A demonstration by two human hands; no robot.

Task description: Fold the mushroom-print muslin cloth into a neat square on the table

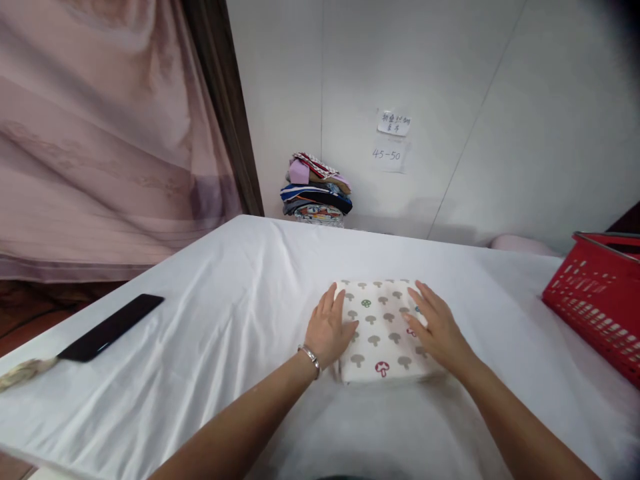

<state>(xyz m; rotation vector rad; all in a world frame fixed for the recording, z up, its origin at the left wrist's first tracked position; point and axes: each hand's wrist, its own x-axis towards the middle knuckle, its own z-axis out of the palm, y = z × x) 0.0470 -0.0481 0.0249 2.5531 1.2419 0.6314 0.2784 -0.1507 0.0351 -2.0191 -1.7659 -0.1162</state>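
Out wide of the left hand (327, 328), a black phone (111, 328) lies flat on the white-sheeted counter (240, 280), with a braided strap (23, 373) trailing from its near end toward the edge. Further that way, a pink curtain (100, 133) hangs in folds beside a dark wooden post (225, 100). Straight ahead, well beyond both hands, a stack of folded clothes (317, 190) sits against the pale wall (500, 100). Up on that wall are two paper notes (393, 123), the lower one reading 45-50. Off to the outer side of the right hand (437, 327), well apart, stands a red plastic basket (595, 293) with a slotted wall.
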